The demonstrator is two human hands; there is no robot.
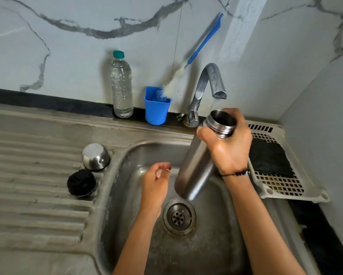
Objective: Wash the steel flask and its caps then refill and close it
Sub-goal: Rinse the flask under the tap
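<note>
- Nearest to us, two bare forearms reach in over the stainless-steel sink basin, whose round perforated drain sits between them.
- The left hand hangs over the basin just left of the flask's base, its fingers loosely curled, holding nothing and touching nothing.
- The right hand, a dark thread bracelet at the wrist, grips the tall brushed-steel flask around its shoulder and neck.
- That flask is held tilted above the basin, its base low near the drain and its open, uncapped mouth up and to the right, just under the spout.
- On the ribbed steel drainboard to the left lie the two caps, close together: a black round inner stopper nearer, and a shiny domed steel cup-cap, upside down, just beyond it.
- To the right of the basin, a pale perforated plastic tray holds a dark scrubbing pad.
- Behind the flask rises the curved chrome tap; no water is visible at its spout.
- Farthest back, against the white marble-patterned wall, stand a clear plastic water bottle with a green cap and a blue plastic cup holding a blue-handled, white-bristled bottle brush that leans to the right.
</note>
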